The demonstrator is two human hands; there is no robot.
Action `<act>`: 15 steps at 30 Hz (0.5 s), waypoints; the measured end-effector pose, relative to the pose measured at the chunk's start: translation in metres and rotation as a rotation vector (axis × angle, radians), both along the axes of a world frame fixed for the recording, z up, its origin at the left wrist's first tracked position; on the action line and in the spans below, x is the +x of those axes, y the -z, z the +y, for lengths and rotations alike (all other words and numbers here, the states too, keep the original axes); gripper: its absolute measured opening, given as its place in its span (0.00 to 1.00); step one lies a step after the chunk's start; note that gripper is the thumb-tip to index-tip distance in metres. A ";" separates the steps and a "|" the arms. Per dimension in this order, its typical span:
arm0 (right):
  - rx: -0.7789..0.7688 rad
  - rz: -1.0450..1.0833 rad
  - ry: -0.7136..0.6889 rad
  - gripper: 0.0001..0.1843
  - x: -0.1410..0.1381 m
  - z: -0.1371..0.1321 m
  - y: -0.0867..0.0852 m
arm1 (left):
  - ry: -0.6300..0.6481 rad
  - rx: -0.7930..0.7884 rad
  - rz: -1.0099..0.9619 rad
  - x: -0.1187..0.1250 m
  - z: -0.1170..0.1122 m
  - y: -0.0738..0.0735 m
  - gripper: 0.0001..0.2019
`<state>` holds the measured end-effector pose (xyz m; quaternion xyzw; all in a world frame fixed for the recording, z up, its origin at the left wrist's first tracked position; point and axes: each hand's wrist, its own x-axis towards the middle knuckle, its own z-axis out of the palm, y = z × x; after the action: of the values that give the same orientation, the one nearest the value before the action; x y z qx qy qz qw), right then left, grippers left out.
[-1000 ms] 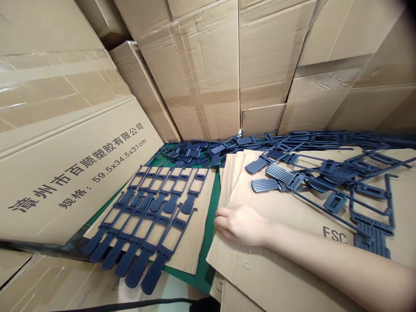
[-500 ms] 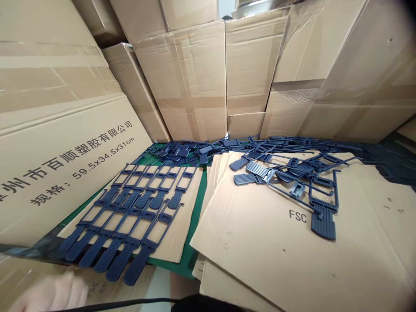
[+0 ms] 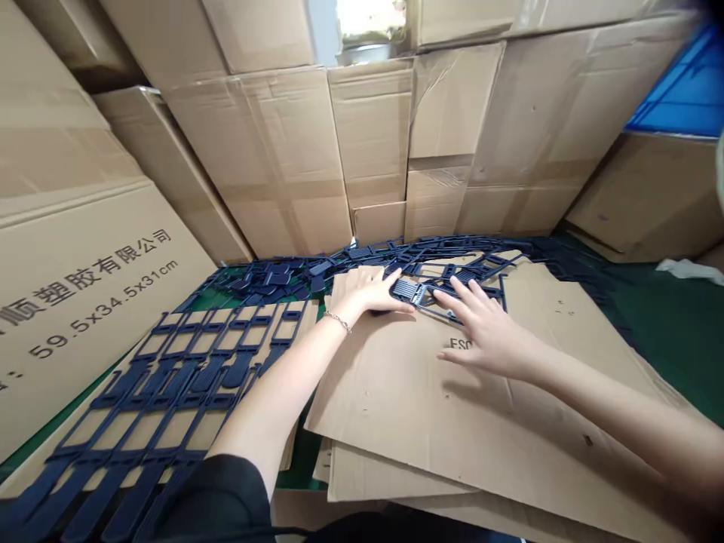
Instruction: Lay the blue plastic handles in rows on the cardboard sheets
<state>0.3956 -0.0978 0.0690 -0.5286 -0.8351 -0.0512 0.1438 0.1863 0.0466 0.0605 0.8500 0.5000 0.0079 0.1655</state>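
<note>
Reading "59.5x34.5x31cm" on carton [image 3: 84, 294]; hands [image 3: 370, 290] [image 3: 486, 328] touching plastic parts [image 3: 421, 290].

A stack of cardboard sheets [image 3: 452, 422] lies at centre-right on the table [image 3: 673, 332]. Loose plastic frames [image 3: 446, 283] rest on its far edge, under both hands. To the left, a row of plastic frames [image 3: 186, 377] lies on another sheet. Cartons [image 3: 294, 151] stand behind.

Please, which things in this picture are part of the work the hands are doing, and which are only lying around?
In use:
- left hand
- right hand
- loose dark blue plastic frame parts
- top brown cardboard sheet

Lying about:
- neat row of blue parts
- stacked brown cartons
- green table surface
</note>
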 end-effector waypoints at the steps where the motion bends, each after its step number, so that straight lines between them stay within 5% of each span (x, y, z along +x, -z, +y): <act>1: -0.083 -0.076 0.088 0.49 0.005 0.016 0.012 | 0.005 -0.011 0.014 0.005 -0.001 0.002 0.58; 6: -0.075 -0.131 0.201 0.32 0.039 0.081 0.043 | 0.066 0.118 0.012 0.022 0.004 0.009 0.47; 15: 0.220 -0.537 -0.026 0.22 0.105 0.168 0.030 | 0.222 0.534 0.145 0.045 0.059 0.013 0.26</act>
<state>0.5004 0.0699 0.0386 -0.4666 -0.8394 -0.2777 -0.0254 0.2312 0.1061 0.0471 0.9114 0.3945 0.0603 -0.1002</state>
